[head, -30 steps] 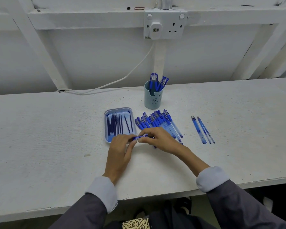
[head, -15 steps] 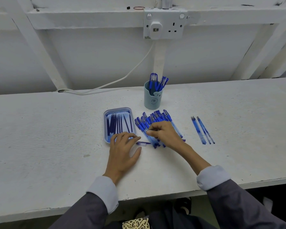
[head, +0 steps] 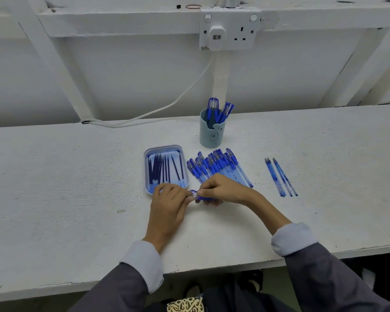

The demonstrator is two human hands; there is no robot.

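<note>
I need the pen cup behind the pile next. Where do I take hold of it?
Take the cup round its bare lower wall, probably from the right: it stands upright, pens stick out of its top, and the pen pile lies just in front.

On my desk [head: 77,188] I see a teal pen cup [head: 211,136], a blue tray of refills [head: 146,172], two loose pens [head: 275,176] and a wall socket [head: 230,30] above.

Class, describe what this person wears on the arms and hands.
The left sleeve and right sleeve are dark grey, each over a pale blue-grey cuff at the wrist. The left hand and right hand are bare: no gloves, rings or watch visible.
</note>
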